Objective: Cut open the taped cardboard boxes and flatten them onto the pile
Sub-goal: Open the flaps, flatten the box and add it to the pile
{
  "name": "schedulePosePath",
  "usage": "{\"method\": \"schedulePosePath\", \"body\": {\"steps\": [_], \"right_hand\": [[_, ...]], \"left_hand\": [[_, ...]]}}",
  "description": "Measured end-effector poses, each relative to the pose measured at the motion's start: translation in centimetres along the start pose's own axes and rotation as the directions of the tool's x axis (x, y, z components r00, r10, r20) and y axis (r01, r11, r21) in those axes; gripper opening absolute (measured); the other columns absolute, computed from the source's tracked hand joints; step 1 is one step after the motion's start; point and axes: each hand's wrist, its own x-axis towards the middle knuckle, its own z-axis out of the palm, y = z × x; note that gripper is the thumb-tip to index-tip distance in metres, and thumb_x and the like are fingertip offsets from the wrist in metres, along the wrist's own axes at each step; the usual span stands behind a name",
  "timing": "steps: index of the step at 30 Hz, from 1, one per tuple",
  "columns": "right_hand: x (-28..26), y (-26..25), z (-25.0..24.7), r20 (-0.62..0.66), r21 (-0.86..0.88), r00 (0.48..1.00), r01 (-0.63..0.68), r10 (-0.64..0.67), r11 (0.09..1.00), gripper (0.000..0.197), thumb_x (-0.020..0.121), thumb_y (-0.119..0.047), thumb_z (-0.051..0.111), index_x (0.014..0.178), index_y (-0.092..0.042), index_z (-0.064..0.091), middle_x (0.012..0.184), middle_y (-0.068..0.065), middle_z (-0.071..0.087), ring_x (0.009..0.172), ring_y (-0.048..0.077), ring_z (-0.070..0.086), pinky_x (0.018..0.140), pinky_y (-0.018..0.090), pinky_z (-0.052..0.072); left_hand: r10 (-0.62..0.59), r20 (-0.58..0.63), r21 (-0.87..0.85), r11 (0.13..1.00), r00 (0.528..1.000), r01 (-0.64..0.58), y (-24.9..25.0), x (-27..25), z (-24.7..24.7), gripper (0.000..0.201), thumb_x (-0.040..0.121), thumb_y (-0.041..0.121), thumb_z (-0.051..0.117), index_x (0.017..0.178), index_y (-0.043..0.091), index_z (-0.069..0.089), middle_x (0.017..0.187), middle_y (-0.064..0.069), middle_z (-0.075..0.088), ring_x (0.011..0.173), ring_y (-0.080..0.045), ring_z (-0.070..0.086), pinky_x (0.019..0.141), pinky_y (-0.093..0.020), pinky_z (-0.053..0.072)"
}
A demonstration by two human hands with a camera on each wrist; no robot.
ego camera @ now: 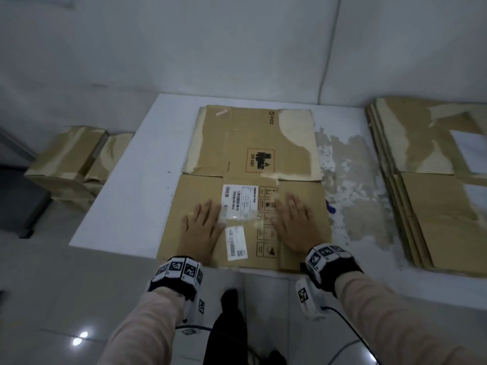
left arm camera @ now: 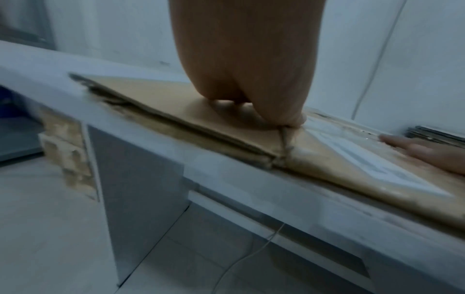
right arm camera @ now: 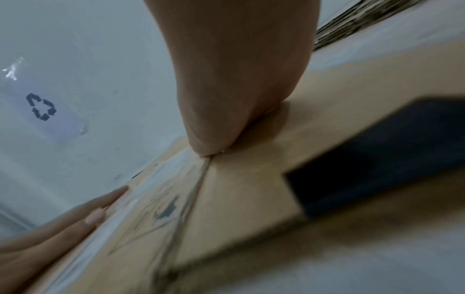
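Note:
A flattened brown cardboard box (ego camera: 250, 159) with white shipping labels and a UN 3481 mark lies on the white table (ego camera: 126, 206). My left hand (ego camera: 203, 227) presses flat on its near panel, left of the labels, fingers straight. My right hand (ego camera: 292, 222) presses flat on the same panel to the right of the labels. In the left wrist view the left hand (left arm camera: 241, 75) bears down on the cardboard (left arm camera: 161, 103) at the table's edge. The right wrist view shows the right hand (right arm camera: 226, 99) pushing on the cardboard (right arm camera: 251, 189). No cutter shows.
A pile of flattened boxes (ego camera: 432, 196) lies at the table's right end. Taped brown boxes (ego camera: 71, 164) stand on the floor left of the table. The tabletop right of the box is scuffed and peeling (ego camera: 353, 196). A white wall stands behind.

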Motion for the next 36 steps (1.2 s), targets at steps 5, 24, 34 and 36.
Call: {"method": "schedulePosePath", "body": {"steps": [5, 24, 34, 36], "right_hand": [[-4.8, 1.3, 0.5, -0.029, 0.056, 0.964, -0.261, 0.263, 0.964, 0.117, 0.055, -0.074, -0.042, 0.153, -0.024, -0.002, 0.158, 0.021, -0.005, 0.146, 0.037, 0.001, 0.116, 0.05, 0.009], [-1.7, -0.5, -7.3, -0.042, 0.78, 0.733, -0.4, 0.679, 0.481, 0.016, 0.092, -0.013, 0.044, 0.104, -0.003, 0.046, 0.109, 0.02, 0.057, 0.096, 0.031, 0.054, 0.08, 0.036, 0.041], [-7.1, 4.6, -10.9, -0.33, 0.849, 0.463, -0.236, 0.823, 0.473, 0.037, 0.076, -0.036, 0.044, 0.086, -0.001, 0.053, 0.081, 0.016, 0.058, 0.077, 0.031, 0.056, 0.068, 0.036, 0.044], [-8.5, 6.9, -11.7, -0.369, 0.846, 0.428, -0.212, 0.825, 0.489, 0.036, 0.07, -0.039, 0.039, 0.077, -0.005, 0.05, 0.073, 0.013, 0.055, 0.07, 0.029, 0.052, 0.064, 0.034, 0.042]], "left_hand": [[-0.22, 0.007, -0.026, 0.975, 0.975, 0.221, -1.3, -2.8, -0.9, 0.075, 0.089, 0.07, 0.019, 0.151, 0.034, 0.003, 0.16, -0.006, -0.007, 0.146, -0.031, -0.002, 0.114, -0.053, 0.012], [-0.589, 0.014, -0.736, 0.541, 0.808, 0.407, -3.0, 1.4, -9.0, 0.016, 0.089, 0.008, 0.045, 0.075, 0.002, 0.05, 0.084, -0.015, 0.052, 0.075, -0.026, 0.044, 0.069, -0.031, 0.032], [-0.643, -0.169, -0.83, 0.501, 0.747, 0.243, 3.8, 3.2, -9.5, 0.033, 0.08, -0.004, 0.042, 0.057, 0.016, 0.027, 0.059, -0.004, 0.026, 0.058, -0.015, 0.022, 0.057, -0.027, 0.01], [-0.569, -0.204, -0.824, 0.539, 0.797, 0.174, 6.3, 3.5, -9.3, 0.033, 0.084, -0.001, 0.042, 0.057, 0.013, 0.029, 0.058, -0.006, 0.029, 0.057, -0.019, 0.024, 0.055, -0.029, 0.013]]}}
